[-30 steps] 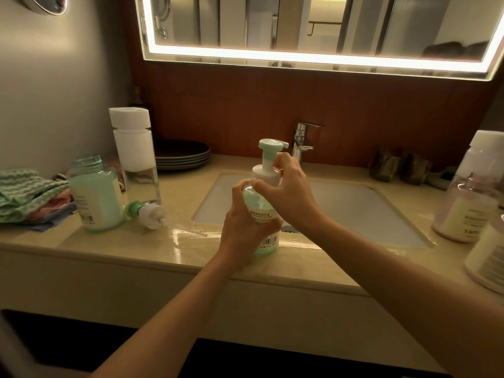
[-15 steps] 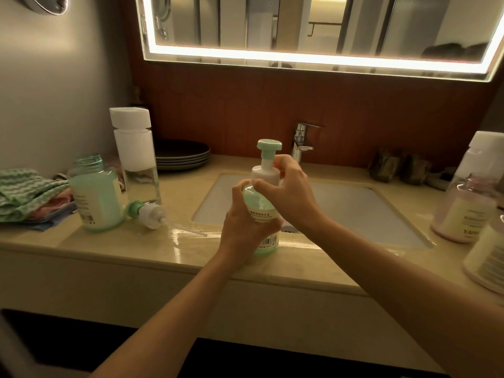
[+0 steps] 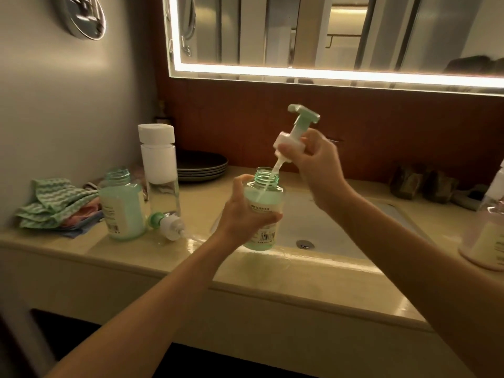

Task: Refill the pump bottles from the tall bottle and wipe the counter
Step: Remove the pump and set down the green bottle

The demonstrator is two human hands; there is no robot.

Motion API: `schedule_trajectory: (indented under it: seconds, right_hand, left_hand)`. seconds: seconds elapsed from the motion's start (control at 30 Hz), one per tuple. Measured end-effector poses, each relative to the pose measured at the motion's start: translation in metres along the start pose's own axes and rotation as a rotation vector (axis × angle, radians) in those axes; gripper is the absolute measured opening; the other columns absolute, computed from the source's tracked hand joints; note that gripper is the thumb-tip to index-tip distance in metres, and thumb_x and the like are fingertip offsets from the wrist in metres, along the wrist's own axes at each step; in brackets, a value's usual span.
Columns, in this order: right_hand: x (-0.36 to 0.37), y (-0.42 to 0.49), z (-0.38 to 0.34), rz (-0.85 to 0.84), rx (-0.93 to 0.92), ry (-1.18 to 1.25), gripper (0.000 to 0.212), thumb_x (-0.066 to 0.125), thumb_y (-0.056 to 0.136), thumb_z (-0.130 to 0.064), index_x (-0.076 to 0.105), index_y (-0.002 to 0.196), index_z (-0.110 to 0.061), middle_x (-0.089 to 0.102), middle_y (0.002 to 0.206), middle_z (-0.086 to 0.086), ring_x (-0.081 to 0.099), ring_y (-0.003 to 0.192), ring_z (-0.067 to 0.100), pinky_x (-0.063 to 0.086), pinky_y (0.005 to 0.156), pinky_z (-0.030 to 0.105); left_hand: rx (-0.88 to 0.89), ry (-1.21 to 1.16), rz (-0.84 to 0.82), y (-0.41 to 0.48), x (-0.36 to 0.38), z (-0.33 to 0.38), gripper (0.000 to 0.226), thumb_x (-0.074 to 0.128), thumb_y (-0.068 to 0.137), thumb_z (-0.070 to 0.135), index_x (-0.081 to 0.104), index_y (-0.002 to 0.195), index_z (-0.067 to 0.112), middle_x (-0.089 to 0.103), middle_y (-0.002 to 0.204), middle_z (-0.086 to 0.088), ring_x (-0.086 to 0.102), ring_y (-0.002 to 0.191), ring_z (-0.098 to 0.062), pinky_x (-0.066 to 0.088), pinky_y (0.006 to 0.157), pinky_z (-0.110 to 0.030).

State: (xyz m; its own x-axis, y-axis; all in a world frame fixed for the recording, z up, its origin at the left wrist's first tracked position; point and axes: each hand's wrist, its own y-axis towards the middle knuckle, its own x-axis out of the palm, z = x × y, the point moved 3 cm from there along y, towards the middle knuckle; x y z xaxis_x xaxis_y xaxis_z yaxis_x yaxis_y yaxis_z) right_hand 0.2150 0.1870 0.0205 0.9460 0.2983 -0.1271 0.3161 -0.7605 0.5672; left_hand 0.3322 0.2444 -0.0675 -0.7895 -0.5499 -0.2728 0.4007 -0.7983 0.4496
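Observation:
My left hand grips a green pump bottle above the counter's front edge, beside the sink. Its neck is uncovered. My right hand pinches the white collar of the pump head, lifted up and tilted, with its dip tube still reaching into the bottle's neck. A second green bottle stands uncapped at the left, and its pump head lies on the counter next to it. Behind them stands the tall clear bottle with a white cap.
A green striped cloth lies folded on other cloths at the far left of the counter. Dark plates are stacked at the back. The sink basin lies right of centre. A pinkish bottle stands at the right edge.
The pump head was screwed on the bottle before; now my right hand has lifted it out and up to the right. The camera has moved closer and tilted up.

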Motion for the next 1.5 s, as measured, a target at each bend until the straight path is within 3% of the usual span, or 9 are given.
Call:
schedule_trajectory:
  seconds: [0.23, 0.37, 0.47, 0.63, 0.9, 1.03, 1.17, 1.3, 1.5]
  right_hand:
    - [-0.012, 0.051, -0.014, 0.252, 0.058, 0.363, 0.026, 0.069, 0.08, -0.018, 0.058, 0.101, -0.008, 0.062, 0.094, 0.004, 0.063, 0.1, 0.025, 0.048, 0.096, 0.038]
    - [-0.007, 0.065, 0.018, 0.311, 0.142, 0.374, 0.025, 0.067, 0.082, -0.017, 0.06, 0.103, -0.006, 0.063, 0.087, 0.001, 0.064, 0.084, 0.014, 0.051, 0.092, 0.034]
    - [0.013, 0.072, 0.059, 0.175, 0.22, 0.267, 0.015, 0.069, 0.081, -0.016, 0.062, 0.094, -0.011, 0.066, 0.084, 0.002, 0.065, 0.079, 0.014, 0.052, 0.089, 0.038]
    - [0.05, 0.083, 0.122, -0.078, 0.417, 0.101, 0.043, 0.071, 0.079, -0.022, 0.059, 0.113, 0.002, 0.065, 0.099, 0.01, 0.064, 0.091, 0.022, 0.054, 0.083, 0.033]
    - [0.107, 0.115, 0.174, -0.327, 0.571, -0.026, 0.041, 0.072, 0.078, -0.026, 0.06, 0.108, -0.001, 0.063, 0.105, 0.013, 0.063, 0.094, 0.022, 0.054, 0.068, 0.026]
    - [0.138, 0.124, 0.191, -0.399, 0.54, -0.131, 0.045, 0.072, 0.075, -0.038, 0.061, 0.107, -0.007, 0.063, 0.103, 0.01, 0.059, 0.089, 0.02, 0.048, 0.065, 0.027]
    - [0.158, 0.125, 0.198, -0.495, 0.414, -0.386, 0.052, 0.073, 0.076, -0.029, 0.055, 0.12, -0.009, 0.057, 0.101, 0.009, 0.054, 0.075, 0.018, 0.045, 0.046, 0.022]
    - [0.167, 0.129, 0.204, -0.474, 0.339, -0.545, 0.054, 0.075, 0.073, -0.022, 0.048, 0.116, -0.005, 0.051, 0.113, 0.01, 0.053, 0.092, 0.021, 0.053, 0.076, 0.032]
    - [0.179, 0.132, 0.203, -0.604, 0.245, -0.686, 0.057, 0.073, 0.075, -0.014, 0.044, 0.123, -0.008, 0.051, 0.123, 0.01, 0.051, 0.102, 0.022, 0.047, 0.085, 0.032]
  left_hand:
    - [-0.026, 0.105, 0.045, 0.038, -0.048, -0.005, 0.085, 0.081, 0.065, 0.019, 0.026, 0.13, 0.022, 0.055, 0.115, -0.005, 0.055, 0.101, -0.02, 0.042, 0.084, -0.033]
    - [-0.101, 0.178, 0.094, 0.057, -0.061, -0.025, 0.086, 0.082, 0.065, 0.023, 0.027, 0.131, 0.025, 0.054, 0.119, -0.005, 0.052, 0.104, -0.019, 0.038, 0.083, -0.031]
    - [-0.153, 0.207, 0.134, 0.072, -0.065, -0.041, 0.083, 0.082, 0.064, 0.023, 0.03, 0.129, 0.024, 0.053, 0.12, -0.006, 0.051, 0.102, -0.018, 0.037, 0.08, -0.029]
    - [-0.201, 0.263, 0.202, 0.097, -0.067, -0.064, 0.082, 0.081, 0.065, 0.025, 0.028, 0.128, 0.021, 0.046, 0.124, -0.009, 0.047, 0.108, -0.021, 0.037, 0.085, -0.03]
    - [-0.254, 0.323, 0.36, 0.118, -0.071, -0.092, 0.077, 0.075, 0.073, 0.018, 0.024, 0.13, 0.018, 0.035, 0.13, -0.01, 0.039, 0.104, -0.015, 0.033, 0.083, -0.025]
    - [-0.25, 0.353, 0.492, 0.123, -0.077, -0.102, 0.083, 0.076, 0.072, 0.015, 0.022, 0.135, 0.017, 0.034, 0.133, -0.01, 0.04, 0.118, -0.022, 0.034, 0.091, -0.027]
    - [-0.143, 0.449, 0.548, 0.124, -0.077, -0.098, 0.092, 0.079, 0.069, 0.014, 0.019, 0.14, 0.019, 0.03, 0.139, -0.009, 0.036, 0.124, -0.021, 0.035, 0.096, -0.03]
    - [-0.12, 0.488, 0.547, 0.126, -0.079, -0.098, 0.093, 0.079, 0.069, 0.017, 0.02, 0.14, 0.019, 0.03, 0.141, -0.008, 0.034, 0.126, -0.02, 0.033, 0.095, -0.026]
    - [-0.091, 0.502, 0.541, 0.126, -0.082, -0.101, 0.091, 0.079, 0.069, 0.02, 0.021, 0.139, 0.018, 0.032, 0.138, -0.007, 0.035, 0.123, -0.019, 0.029, 0.091, -0.021]
